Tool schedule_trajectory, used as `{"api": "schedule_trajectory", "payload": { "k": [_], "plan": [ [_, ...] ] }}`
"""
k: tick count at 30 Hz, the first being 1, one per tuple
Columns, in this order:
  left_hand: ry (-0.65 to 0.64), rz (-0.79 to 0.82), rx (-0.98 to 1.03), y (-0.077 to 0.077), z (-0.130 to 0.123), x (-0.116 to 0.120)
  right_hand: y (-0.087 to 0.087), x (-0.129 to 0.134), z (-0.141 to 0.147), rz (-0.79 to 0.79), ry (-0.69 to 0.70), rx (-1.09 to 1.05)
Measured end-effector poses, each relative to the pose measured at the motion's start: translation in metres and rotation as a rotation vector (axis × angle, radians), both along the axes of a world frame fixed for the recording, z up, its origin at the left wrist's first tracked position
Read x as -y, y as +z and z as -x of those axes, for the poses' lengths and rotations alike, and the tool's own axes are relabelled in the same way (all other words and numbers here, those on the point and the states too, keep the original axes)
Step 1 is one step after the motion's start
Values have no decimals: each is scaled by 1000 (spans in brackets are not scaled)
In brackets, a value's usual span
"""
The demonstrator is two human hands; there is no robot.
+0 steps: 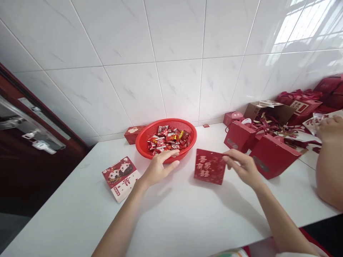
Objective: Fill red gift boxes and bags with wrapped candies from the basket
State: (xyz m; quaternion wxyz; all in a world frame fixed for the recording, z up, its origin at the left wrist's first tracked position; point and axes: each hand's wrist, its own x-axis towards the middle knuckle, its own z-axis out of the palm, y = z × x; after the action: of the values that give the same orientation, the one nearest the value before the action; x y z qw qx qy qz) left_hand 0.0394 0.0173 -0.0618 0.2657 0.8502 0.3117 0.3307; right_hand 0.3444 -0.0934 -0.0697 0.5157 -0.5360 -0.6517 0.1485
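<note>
Card (209,167), flat and rectangular, sits pinched in right hand (244,167).

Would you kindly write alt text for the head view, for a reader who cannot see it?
A person's right hand holds a red card with pale lettering over a white table; the left hand is beside a red basket of wrapped candies. Red gift boxes sit at right, near another person's arm.

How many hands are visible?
3: left hand by a round red plastic basket, right hand holding a square red card, co-worker's hand at the right edge. Others may be hidden.
</note>
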Motion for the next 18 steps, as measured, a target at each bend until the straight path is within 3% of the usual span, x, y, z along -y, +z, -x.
{"api": "schedule_trajectory", "payload": {
  "k": [3,6,9,13,18],
  "plan": [
    [15,-3,15,-5,2,-8,0,26,-35,-22,-303,-82],
    [12,-22,23,-10,0,-12,-12,45,-60,-3,-631,-119],
    [4,-25,17,-11,-2,-13,-24,52,-73,-4,-862,-59],
    [4,-15,2,-7,-3,-11,-30,51,-80,-20,-982,7],
    [-12,15,-27,-3,-2,-10,-31,43,-82,-39,-978,53]
  ]
}}
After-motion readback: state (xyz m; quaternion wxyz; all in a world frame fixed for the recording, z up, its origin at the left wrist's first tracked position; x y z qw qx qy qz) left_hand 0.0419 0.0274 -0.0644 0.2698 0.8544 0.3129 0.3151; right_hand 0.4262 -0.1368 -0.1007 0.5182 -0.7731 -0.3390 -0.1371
